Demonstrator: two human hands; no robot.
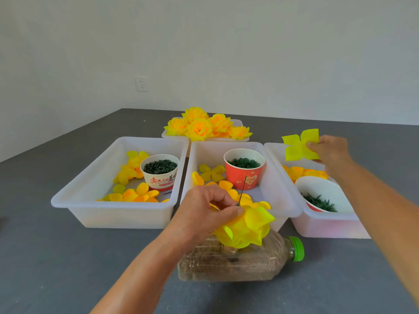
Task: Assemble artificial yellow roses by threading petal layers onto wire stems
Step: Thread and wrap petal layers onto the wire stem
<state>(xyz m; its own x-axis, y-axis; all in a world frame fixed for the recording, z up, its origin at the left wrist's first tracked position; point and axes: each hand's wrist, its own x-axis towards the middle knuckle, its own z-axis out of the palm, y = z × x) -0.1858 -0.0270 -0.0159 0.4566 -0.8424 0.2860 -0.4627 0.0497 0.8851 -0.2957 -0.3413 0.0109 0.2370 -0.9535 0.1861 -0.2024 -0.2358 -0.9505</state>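
Yellow half-built rose (246,227) and its wire stem (242,191), apparently pinched by left hand (204,211); right hand (328,149) pinches a petal layer (299,145).

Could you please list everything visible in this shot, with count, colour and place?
bins: three, white, side by side on the table.
tray: one, white, behind the bins.
finished roses: several, yellow-orange, on the tray.
cups: three; white in the left bin, red in the middle, white tilted in the right; dark green parts inside.
loose petals: many, yellow-orange, in all bins.
bottle: one, clear, green cap, lying in front.
table: grey.
wall socket: one, white.
left hand: holds the wire stem with a half-built rose.
right hand: pinches a yellow petal layer.
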